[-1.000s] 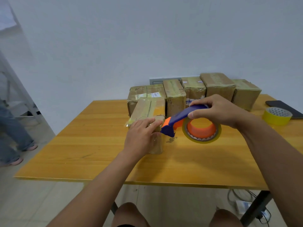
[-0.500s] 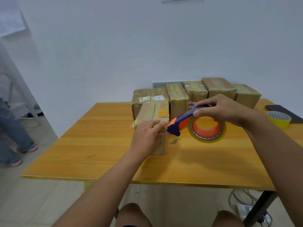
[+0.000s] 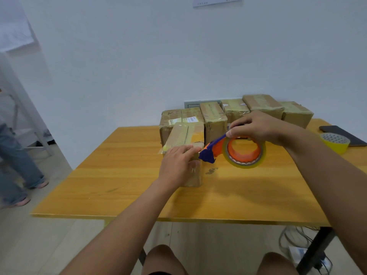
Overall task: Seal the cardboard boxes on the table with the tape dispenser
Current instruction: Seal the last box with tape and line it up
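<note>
The right hand (image 3: 260,127) grips the tape dispenser (image 3: 234,150) from above, fingers curled round its blue handle. The dispenser's long axis runs left and slightly down, its blue nose pointing at the near right top edge of the front box (image 3: 185,139). The left hand (image 3: 177,164) lies flat on that box's near end, fingers straight, pressing it. The box's long axis runs away from the person, toward the row of boxes (image 3: 236,114) at the back of the table (image 3: 123,175).

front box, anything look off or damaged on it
Yes: the front box has a ragged, torn-looking near top edge by the dispenser nose. A clear tape end juts past its near left corner. The left hand presses its near end; the right hand grips the tape dispenser.
</note>
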Demonstrator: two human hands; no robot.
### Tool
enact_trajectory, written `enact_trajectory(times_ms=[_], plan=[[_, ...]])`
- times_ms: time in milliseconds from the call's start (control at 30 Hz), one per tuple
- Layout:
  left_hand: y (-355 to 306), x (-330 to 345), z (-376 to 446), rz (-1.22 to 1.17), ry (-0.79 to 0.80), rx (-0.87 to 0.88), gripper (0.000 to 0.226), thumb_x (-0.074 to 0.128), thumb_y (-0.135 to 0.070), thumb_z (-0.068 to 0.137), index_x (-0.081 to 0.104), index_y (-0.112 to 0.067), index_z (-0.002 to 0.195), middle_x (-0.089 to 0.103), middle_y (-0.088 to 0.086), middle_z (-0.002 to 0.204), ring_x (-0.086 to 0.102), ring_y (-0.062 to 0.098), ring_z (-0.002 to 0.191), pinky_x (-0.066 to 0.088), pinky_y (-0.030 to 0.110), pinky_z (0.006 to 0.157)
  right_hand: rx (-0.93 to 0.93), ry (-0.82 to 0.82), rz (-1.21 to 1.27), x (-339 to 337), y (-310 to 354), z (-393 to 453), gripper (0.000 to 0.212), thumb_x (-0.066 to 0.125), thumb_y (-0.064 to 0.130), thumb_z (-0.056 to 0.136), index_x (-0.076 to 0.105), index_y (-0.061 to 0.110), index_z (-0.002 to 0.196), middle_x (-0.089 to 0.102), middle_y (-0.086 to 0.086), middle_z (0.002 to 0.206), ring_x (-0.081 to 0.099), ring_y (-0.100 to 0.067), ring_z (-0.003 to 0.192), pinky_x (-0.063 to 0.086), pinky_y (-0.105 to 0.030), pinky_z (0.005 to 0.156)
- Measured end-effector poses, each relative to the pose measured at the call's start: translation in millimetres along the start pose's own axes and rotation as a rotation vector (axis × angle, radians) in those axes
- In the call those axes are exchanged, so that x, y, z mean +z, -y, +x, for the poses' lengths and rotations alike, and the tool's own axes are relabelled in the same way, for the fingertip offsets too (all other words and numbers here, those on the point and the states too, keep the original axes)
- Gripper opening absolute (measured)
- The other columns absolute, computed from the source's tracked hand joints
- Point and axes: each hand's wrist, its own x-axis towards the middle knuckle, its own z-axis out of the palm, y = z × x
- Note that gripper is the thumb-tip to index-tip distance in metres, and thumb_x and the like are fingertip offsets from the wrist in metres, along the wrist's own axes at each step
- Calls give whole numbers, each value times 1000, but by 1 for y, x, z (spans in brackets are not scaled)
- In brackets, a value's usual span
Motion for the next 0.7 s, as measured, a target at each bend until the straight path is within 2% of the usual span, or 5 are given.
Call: enact_trajectory(times_ms=[133, 233, 400, 600, 700], plan=[[-2, 0, -2, -18, -29, 6, 42, 64, -36, 92, 58, -32, 133, 62, -5, 129, 53, 19, 121, 38, 35, 99, -59, 10, -107, -11, 12, -3, 26, 76, 42, 79, 77, 26, 99, 68, -3, 99, 61, -23, 96, 51, -45, 86], [0, 0, -2, -29, -34, 2, 43, 66, -34, 91, 59, -30, 133, 63, -3, 129, 54, 21, 120, 39, 35, 98, -77, -16, -93, -15, 8, -5, 35, 77, 41, 79, 73, 25, 109, 63, 7, 98, 58, -12, 90, 47, -32, 75], [1, 1, -1, -26, -31, -1, 43, 63, -37, 92, 57, -34, 134, 60, -7, 131, 51, 17, 121, 36, 33, 100, -64, -84, 117, -3, -36, -22, 54, 74, 47, 67, 68, 33, 118, 64, 12, 115, 62, -6, 99, 45, -22, 77], [3, 3, -3, -27, -60, 21, 41, 64, -38, 90, 59, -32, 131, 62, -7, 127, 53, 16, 117, 37, 32, 98, -30, -122, 329, 22, -78, -32, 59, 76, 48, 66, 61, 43, 123, 61, 7, 122, 62, -18, 105, 53, -24, 73], [1, 2, -4, -29, -72, 15, 41, 63, -39, 89, 60, -32, 129, 62, -7, 127, 54, 16, 117, 38, 33, 99, -32, -139, 375, 30, -91, -34, 71, 77, 57, 59, 60, 42, 125, 61, 7, 126, 60, -17, 110, 53, -29, 79]])
